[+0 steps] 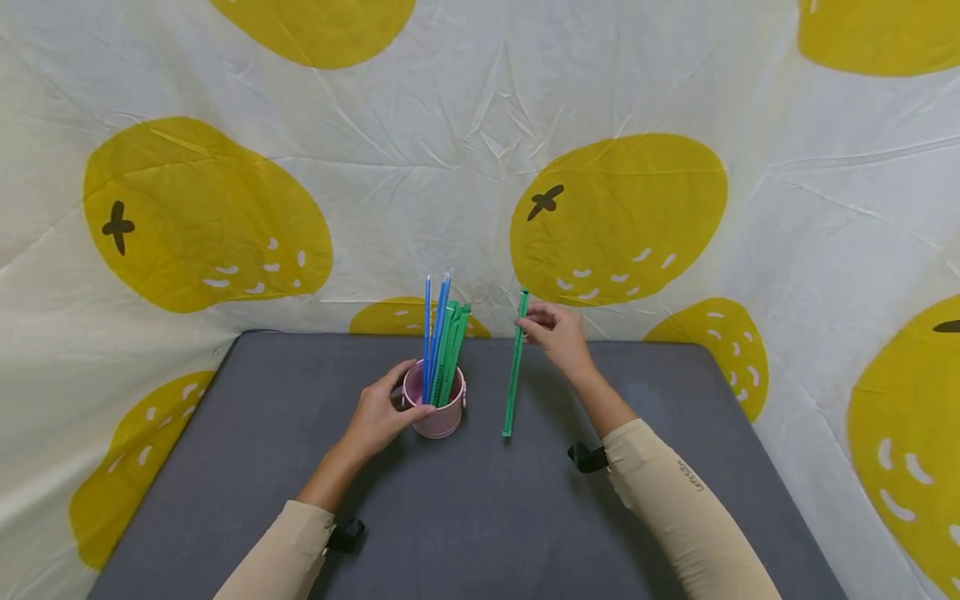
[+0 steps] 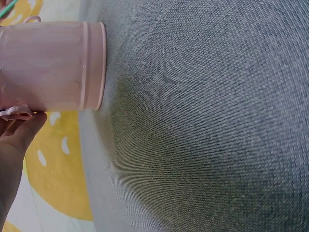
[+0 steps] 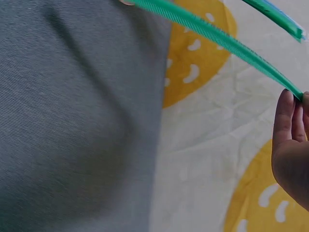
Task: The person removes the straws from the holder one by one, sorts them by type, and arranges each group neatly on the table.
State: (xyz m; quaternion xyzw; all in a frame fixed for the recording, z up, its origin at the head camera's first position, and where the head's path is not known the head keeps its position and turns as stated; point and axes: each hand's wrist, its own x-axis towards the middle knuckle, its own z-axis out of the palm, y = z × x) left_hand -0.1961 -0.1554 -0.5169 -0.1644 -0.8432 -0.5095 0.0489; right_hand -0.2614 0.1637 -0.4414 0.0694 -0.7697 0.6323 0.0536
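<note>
Near its upper end, a green straw (image 1: 513, 379) is pinched between the thumb and fingers of the right hand (image 1: 555, 335). It is held nearly upright, its top leaning slightly right, well to the right of a pink bucket (image 1: 438, 422). Whether its lower end is touching the table cannot be told. The bucket is gripped from the left by the left hand (image 1: 380, 417), with the thumb laid at the near rim and the fingers set at the far left side. The bucket is stood upright, its base resting on the table.

Inside it, blue straws (image 1: 427, 333) are gathered on the left and more green straws (image 1: 452, 350) on the right, all projecting well above the rim. Part of the bucket's inside is hidden by this bundle. A small side loop (image 2: 18, 111) is seen next to the left fingertips.

Both forearms are covered by beige sleeves (image 1: 690, 508), and a black device (image 1: 587, 457) is worn at each wrist. The dark grey table (image 1: 465, 533) is backed on the far side by a white cloth (image 1: 420, 108) printed with yellow fruit shapes (image 1: 622, 221).
</note>
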